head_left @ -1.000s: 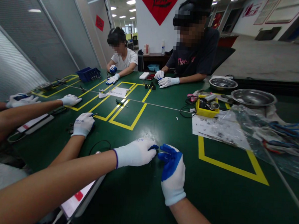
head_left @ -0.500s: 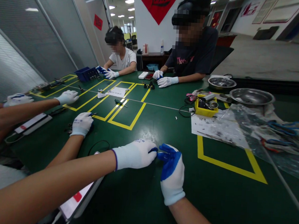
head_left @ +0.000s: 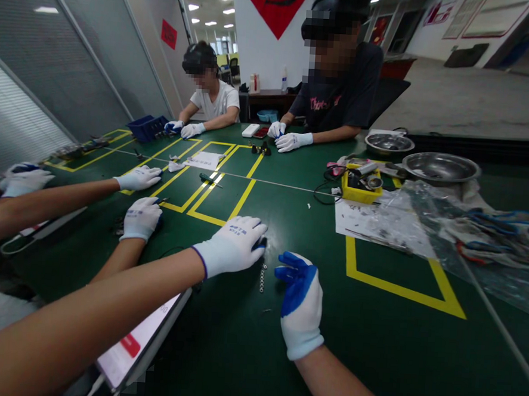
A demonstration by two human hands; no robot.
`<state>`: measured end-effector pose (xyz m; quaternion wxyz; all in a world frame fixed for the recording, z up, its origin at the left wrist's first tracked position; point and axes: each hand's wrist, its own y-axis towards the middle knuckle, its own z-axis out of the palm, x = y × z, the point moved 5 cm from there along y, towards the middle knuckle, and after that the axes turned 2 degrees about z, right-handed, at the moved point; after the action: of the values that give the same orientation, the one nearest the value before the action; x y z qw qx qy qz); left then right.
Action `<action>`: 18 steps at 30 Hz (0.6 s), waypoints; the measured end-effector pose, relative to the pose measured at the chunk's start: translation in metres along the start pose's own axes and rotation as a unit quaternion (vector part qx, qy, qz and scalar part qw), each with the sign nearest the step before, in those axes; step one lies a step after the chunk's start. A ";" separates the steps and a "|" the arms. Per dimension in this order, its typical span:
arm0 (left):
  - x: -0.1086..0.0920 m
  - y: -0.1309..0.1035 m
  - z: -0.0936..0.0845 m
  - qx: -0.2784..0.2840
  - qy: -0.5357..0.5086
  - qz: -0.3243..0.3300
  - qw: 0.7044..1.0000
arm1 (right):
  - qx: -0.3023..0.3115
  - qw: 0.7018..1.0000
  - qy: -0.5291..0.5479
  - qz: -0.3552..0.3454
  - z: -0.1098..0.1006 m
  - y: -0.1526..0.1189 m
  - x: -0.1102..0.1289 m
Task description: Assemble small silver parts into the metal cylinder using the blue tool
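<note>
**Gloved hands to either side of a row of small metal rings (head_left: pixel 262 278)**

Lying on the green worktop (head_left: pixel 237 346): the row of small metal rings, running lengthwise between the hands, toward the wearer. Just beyond its far end and to its left, left hand (head_left: pixel 233 244), back upward, fingers bent down. Grip hidden beneath the glove; cannot tell whether wide, narrow or holding something. To the right of the row, well apart from left hand, right hand (head_left: pixel 301 305), blue palm side turned toward the rings, fingers loosely bent, grip wide.

Just past the near end of the row, a thin sliver (head_left: pixel 266 310), too small to identify. Left of the row and nearer the wearer, a lit-screen device (head_left: pixel 137 339), its long edge slanting toward the rings. Farther left, a co-worker's gloved hand (head_left: pixel 141 219).

Beyond the row to the left, a green-handled screwdriver (head_left: pixel 206 178); beyond to the right, a yellow bin (head_left: pixel 362 186) by a littered white sheet (head_left: pixel 357 221). Between right hand and the yellow tape outline (head_left: pixel 406 292), a broad stretch of green surface, with more between the row and the sheet's near edge.
</note>
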<state>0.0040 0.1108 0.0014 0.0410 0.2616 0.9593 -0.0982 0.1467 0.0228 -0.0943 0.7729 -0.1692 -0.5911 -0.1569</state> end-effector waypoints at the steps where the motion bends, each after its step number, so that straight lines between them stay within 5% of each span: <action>1: 0.008 0.003 0.001 0.001 0.022 -0.016 1.000 | -0.006 1.000 0.001 0.004 -0.001 0.000 0.000; 8: 0.054 0.024 0.008 0.008 0.023 -0.178 0.984 | 0.020 1.000 0.005 0.014 -0.002 0.004 -0.003; 14: 0.077 0.046 0.002 -0.070 0.118 -0.155 0.978 | -0.001 1.000 -0.010 0.009 0.001 -0.002 0.005; 18: 0.110 0.055 0.000 -0.090 0.127 -0.205 0.966 | 0.017 0.999 -0.022 -0.015 -0.003 0.002 0.002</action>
<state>-0.0622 0.2119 -0.0217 -0.0788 0.0644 0.9947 0.0159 0.1512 0.0232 -0.0932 0.7601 -0.1504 -0.6129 -0.1546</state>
